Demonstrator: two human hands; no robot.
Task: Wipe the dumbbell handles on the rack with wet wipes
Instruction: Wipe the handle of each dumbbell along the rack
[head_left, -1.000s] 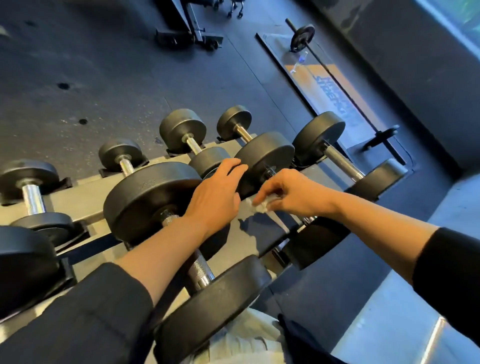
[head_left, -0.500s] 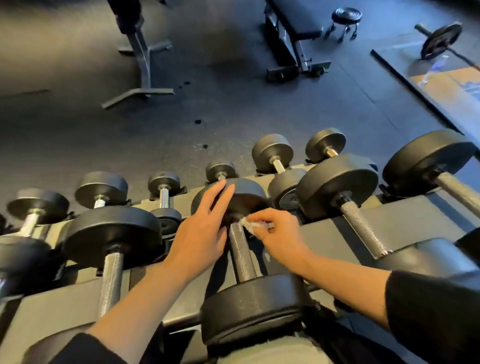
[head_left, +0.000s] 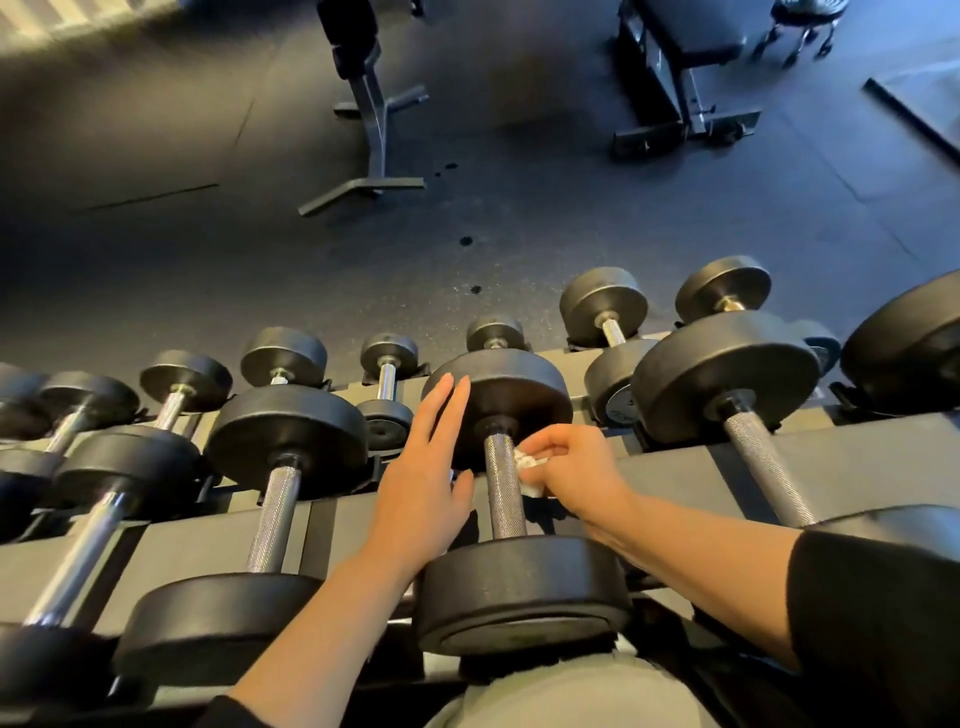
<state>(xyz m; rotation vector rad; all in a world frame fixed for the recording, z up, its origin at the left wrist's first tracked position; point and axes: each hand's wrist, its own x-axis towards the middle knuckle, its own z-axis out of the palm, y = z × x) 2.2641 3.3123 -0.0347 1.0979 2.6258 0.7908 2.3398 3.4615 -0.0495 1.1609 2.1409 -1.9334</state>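
A black dumbbell with a knurled steel handle (head_left: 503, 488) lies across the grey rack (head_left: 208, 540) in front of me. My right hand (head_left: 576, 470) pinches a crumpled white wet wipe (head_left: 530, 465) against the right side of that handle, near its far end. My left hand (head_left: 421, 467) lies with straight fingers against the left edge of the dumbbell's far weight head (head_left: 511, 395). More dumbbells sit on both sides: one to the left (head_left: 275, 514), one to the right (head_left: 763, 467).
A lower tier of smaller dumbbells (head_left: 387, 374) runs beyond the top row. On the dark rubber floor stand a bench frame (head_left: 371, 130) and a padded bench (head_left: 685, 67). My light trousers (head_left: 561, 696) press close to the rack's near edge.
The view has swung left and settled over the centre dumbbell. My right hand with the wipe has come in against the handle's right side. My left hand stays on the far weight head.
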